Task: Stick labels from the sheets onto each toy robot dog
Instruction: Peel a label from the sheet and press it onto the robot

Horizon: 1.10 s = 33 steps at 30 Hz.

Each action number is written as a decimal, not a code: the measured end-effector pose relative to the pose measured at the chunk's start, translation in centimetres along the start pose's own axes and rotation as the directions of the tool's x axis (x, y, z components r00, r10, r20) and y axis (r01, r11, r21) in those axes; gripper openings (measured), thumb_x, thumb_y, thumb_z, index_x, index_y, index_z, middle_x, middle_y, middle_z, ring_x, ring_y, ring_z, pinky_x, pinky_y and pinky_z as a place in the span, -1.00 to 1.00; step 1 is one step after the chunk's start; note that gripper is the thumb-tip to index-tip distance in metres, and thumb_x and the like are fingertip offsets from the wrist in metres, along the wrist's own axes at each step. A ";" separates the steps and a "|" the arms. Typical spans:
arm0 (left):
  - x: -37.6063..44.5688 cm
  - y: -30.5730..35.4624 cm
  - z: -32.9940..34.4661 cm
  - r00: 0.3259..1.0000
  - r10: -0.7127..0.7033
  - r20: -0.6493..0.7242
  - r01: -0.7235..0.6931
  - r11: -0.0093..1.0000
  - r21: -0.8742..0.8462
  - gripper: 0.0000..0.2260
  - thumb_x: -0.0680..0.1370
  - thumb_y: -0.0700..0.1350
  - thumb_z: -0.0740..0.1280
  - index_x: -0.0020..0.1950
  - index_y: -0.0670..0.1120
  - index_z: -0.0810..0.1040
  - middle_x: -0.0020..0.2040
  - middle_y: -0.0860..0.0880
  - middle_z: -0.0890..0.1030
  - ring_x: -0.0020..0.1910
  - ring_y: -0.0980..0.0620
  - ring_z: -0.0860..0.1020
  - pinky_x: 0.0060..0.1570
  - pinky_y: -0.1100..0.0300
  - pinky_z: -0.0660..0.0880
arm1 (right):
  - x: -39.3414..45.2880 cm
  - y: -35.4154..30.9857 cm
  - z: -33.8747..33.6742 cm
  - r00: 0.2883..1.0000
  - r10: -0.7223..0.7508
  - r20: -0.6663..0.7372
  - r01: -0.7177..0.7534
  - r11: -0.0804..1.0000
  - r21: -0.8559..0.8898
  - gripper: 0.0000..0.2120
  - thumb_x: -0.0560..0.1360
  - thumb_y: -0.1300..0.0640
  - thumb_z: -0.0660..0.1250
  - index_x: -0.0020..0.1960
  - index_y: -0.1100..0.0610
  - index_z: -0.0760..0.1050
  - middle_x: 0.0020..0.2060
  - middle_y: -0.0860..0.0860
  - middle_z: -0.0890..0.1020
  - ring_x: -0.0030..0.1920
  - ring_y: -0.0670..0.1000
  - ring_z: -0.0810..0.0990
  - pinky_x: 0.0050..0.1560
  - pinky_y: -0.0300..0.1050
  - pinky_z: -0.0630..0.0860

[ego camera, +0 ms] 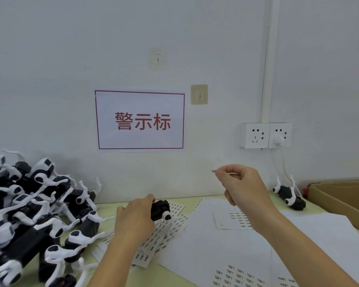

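My left hand [136,219] grips a black and white toy robot dog [161,210] just above the table, near the wall. My right hand [241,186] is raised above the table and pinches a small printed label [214,171] between thumb and forefinger. Label sheets [234,221] lie on the table under and between my hands, and more of the label sheets [238,274] lie near the front edge. A heap of black and white robot dogs [35,214] fills the left side. One robot dog [289,195] lies alone by the wall at the right.
An open cardboard box [340,197] stands at the right edge. Wall sockets [265,135] with a white plug and cable hang above the lone dog. A red-framed paper sign [140,121] is stuck on the wall. Large white backing sheets [216,251] cover the table's middle.
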<state>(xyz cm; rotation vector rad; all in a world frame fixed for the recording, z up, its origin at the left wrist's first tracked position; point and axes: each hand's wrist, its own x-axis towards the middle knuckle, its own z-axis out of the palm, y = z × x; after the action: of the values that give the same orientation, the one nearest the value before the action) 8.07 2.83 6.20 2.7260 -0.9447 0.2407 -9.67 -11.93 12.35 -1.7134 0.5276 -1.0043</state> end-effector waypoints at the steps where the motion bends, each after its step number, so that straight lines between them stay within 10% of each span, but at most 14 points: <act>1: 0.0 0.1 -0.1 0.999 -0.002 -0.037 0.001 1.000 -0.030 -0.62 0.52 -0.16 0.29 0.31 0.09 0.41 0.08 0.07 0.58 0.07 0.01 0.56 0.00 0.13 0.34 | 0.0 0.0 0.0 1.000 0.001 0.014 0.000 1.000 -0.014 -0.91 0.53 0.06 0.38 -0.13 0.02 0.62 -0.51 -0.09 0.44 -0.52 -0.08 0.34 -0.35 -0.17 0.33; 10: -0.4 2.5 -3.6 0.998 0.070 -0.002 -0.047 0.639 -0.768 -0.76 0.46 0.00 0.50 0.11 0.13 0.61 -0.12 0.05 0.67 -0.30 0.09 0.60 -0.40 0.31 0.48 | 0.0 0.2 -0.4 0.975 -0.103 0.196 0.133 0.980 -0.147 -0.83 0.52 0.07 0.38 -0.25 -0.03 0.61 -0.39 -0.22 0.56 -0.36 -0.26 0.47 -0.33 -0.42 0.36; 18: -1.6 4.5 -4.9 0.949 0.307 0.072 -0.111 0.540 -0.835 -0.54 0.39 0.07 0.49 0.20 0.38 0.43 -0.06 -0.03 0.71 -0.06 -0.17 0.67 -0.07 -0.09 0.62 | -0.3 0.0 -0.4 0.953 -0.173 0.250 0.238 0.936 -0.258 -0.88 0.51 0.03 0.40 -0.21 -0.07 0.61 0.03 -0.18 0.59 0.13 -0.23 0.54 0.20 -0.16 0.46; 33: -1.7 5.4 -5.0 0.939 0.342 0.049 -0.126 0.471 -0.873 -0.50 0.47 -0.05 0.49 0.30 0.41 0.50 -0.03 -0.03 0.70 -0.30 0.06 0.55 -0.32 0.25 0.50 | -0.3 -0.4 -0.2 0.925 -0.298 0.237 0.373 0.833 -0.408 -0.72 0.44 0.12 0.49 -0.37 -0.17 0.57 -0.11 -0.19 0.58 -0.06 -0.34 0.51 -0.17 -0.53 0.34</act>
<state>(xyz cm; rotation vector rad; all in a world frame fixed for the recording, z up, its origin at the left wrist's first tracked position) 3.01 1.15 11.48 1.6740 -1.0980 -0.4196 -10.07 -11.70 12.61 -2.3460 0.3698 -1.0249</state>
